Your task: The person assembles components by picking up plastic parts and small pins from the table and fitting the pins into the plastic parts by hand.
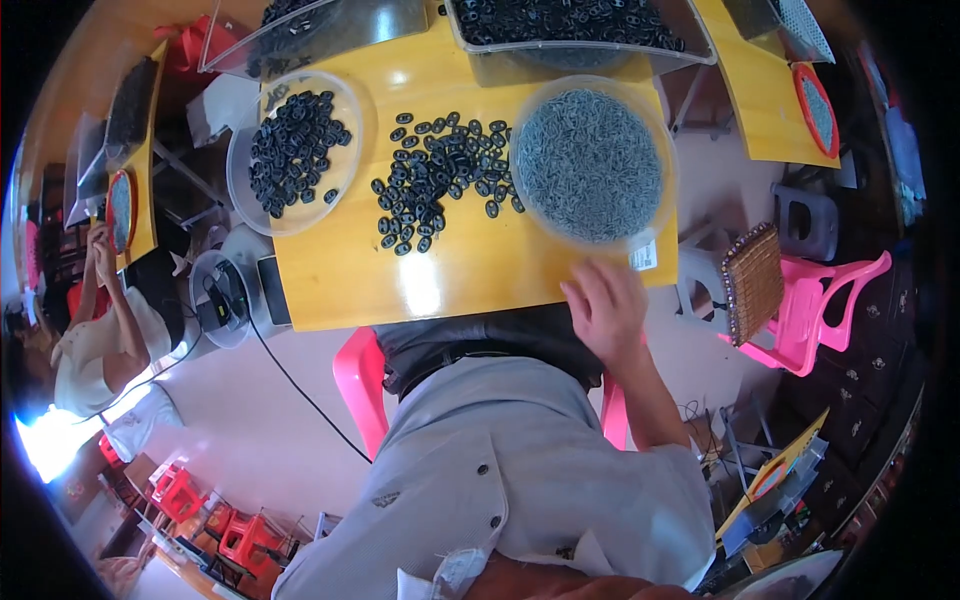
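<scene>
My right hand [608, 305] is over the near right edge of the yellow table [345, 290], just below a round clear tub full of small grey metal pins [590, 165]. Its fingers are loosely bent and apart, slightly blurred, and I see nothing in them. My left hand is out of view. A loose pile of black oval pieces [425, 185], each with two holes, is spread over the middle of the table. To the left, a round clear tub [347, 185] holds more black oval pieces [297, 150].
Along the far edge stand a clear bin of black pieces [570, 25] and another clear bin [330, 40]. At right are a woven-topped stool [755, 285] and a pink chair [845, 290]. A black cable [290, 375] hangs at left; another person [110, 330] sits beyond.
</scene>
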{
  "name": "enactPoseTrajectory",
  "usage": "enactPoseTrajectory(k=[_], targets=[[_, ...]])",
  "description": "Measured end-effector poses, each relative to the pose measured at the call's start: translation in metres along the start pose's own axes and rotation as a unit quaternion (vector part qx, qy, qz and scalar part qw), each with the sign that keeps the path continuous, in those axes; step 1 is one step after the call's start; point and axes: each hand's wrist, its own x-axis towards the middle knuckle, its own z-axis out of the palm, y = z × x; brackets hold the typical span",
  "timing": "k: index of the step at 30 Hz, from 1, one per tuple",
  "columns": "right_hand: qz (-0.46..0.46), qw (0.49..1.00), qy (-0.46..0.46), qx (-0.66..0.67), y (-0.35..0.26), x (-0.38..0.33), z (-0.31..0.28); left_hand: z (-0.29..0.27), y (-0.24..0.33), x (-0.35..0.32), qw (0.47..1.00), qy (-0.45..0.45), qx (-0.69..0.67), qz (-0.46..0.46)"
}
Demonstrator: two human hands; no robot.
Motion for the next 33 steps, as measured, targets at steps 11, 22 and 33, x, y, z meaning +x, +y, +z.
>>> enactPoseTrajectory(k=[11, 22, 33], targets=[[-0.010, 0.995, -0.002, -0.102, 0.026, 0.016, 0.005, -0.009, 0.001, 0.004, 1.000, 0.008, -0.006, -0.015], [0.031, 0.998, -0.048, -0.041, 0.005, 0.007, -0.007, -0.012, 0.008, 0.006, 0.999, 0.005, -0.005, -0.038], [0.063, 0.997, -0.027, 0.020, -0.034, 0.123, 0.115, -0.035, 0.025, 0.005, 0.999, 0.017, 0.010, -0.043]])
